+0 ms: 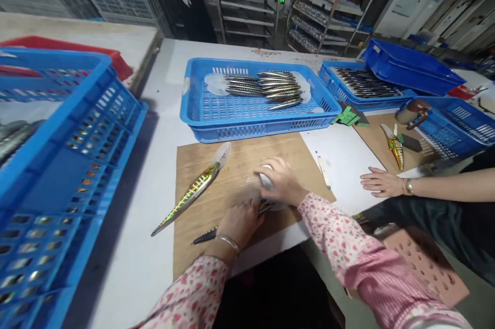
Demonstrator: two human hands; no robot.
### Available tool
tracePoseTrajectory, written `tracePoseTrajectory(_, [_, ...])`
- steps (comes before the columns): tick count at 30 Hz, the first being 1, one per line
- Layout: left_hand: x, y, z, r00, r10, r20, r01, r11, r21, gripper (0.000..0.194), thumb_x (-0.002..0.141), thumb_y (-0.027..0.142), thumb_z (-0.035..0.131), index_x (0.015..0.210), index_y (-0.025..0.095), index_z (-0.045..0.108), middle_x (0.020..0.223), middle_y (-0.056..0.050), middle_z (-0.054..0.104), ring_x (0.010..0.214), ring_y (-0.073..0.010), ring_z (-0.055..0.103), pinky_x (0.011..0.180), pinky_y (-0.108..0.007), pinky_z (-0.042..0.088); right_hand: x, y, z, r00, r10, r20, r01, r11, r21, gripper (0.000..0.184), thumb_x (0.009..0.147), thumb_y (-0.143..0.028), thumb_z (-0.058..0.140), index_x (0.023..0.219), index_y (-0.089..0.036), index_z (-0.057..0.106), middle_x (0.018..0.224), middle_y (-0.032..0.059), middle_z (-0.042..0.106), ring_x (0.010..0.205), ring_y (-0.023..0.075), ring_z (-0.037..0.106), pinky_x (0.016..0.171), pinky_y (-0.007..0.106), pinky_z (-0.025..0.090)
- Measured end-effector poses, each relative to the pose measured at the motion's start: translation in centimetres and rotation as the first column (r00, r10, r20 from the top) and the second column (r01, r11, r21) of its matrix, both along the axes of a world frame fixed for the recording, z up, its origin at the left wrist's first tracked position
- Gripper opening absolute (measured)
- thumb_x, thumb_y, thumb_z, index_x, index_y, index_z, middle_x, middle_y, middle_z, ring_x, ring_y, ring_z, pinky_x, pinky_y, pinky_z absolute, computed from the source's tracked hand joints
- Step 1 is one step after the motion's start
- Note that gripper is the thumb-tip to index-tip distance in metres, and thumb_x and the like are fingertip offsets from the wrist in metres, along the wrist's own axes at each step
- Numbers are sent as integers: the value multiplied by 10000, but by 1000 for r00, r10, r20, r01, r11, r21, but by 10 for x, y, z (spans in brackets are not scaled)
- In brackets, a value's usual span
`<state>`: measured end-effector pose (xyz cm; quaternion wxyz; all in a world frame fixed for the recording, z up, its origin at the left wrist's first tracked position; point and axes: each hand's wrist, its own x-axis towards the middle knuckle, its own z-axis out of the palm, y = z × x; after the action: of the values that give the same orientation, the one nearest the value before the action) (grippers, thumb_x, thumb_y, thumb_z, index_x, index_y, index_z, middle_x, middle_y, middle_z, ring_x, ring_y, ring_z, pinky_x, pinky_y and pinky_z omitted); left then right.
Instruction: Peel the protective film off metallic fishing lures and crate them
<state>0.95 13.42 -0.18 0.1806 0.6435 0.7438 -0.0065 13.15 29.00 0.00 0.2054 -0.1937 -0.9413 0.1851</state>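
Note:
My left hand (pixel 240 221) is closed on a long dark fishing lure (pixel 204 236) that lies on a brown cardboard sheet (pixel 240 156); the lure's tail sticks out to the left. My right hand (pixel 281 182) is curled over a small grey-white object (pixel 266 180), pressed down at the lure's front end. A second lure (pixel 193 192), gold-green and shiny with a clear lip, lies diagonally on the cardboard to the left of both hands.
A blue tray (pixel 247 112) behind the cardboard holds several silvery lures. More blue trays (pixel 410 68) stand at the right, a large blue crate (pixel 65 164) at the left. Another person's hand (pixel 382 182) rests flat on the table at right, near a gold lure (pixel 396 151).

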Motion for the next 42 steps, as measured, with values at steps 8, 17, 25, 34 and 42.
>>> tracePoseTrajectory(8, [1,0,7,1000,-2,-1,2,1000,13,211,895,277,465,1000,126,570,938,-123,662,866,-300,658,694,-398,529,11,8,-3,999,-35,-30,35,999,1,475,726,-276,652,1194,-233,583,1158,76,539,1125,260,441,969,420,369])
tracePoseTrajectory(17, [0,-2,4,1000,-13,-4,13,999,44,198,898,292,468,987,141,561,934,-109,665,862,-282,660,695,-378,537,7,7,-1,997,35,-68,-31,998,47,475,733,-291,638,1198,-219,576,1156,86,540,1112,266,449,951,433,375])
tracePoseTrajectory(25, [1,-2,4,1000,-11,0,11,999,49,205,900,282,468,1003,135,567,946,-117,670,856,-280,664,707,-387,545,8,8,-4,995,26,-100,-24,1000,14,449,738,-281,613,1183,-233,580,1134,70,537,1096,253,460,963,422,375])
tracePoseTrajectory(34, [3,-6,4,999,42,-3,-42,998,46,257,885,288,498,1051,108,573,987,-141,670,887,-292,659,725,-397,550,-8,-18,3,997,3,-77,0,1000,30,465,732,-274,625,1193,-243,576,1167,80,525,1129,265,443,965,421,387])
tracePoseTrajectory(42, [4,-7,11,998,70,2,-70,998,-4,280,869,258,506,1100,118,581,1025,-131,675,918,-288,656,778,-404,549,-15,-20,0,995,-7,-103,8,1000,15,472,673,-215,648,1140,-264,601,1134,63,554,1091,267,464,942,424,389])
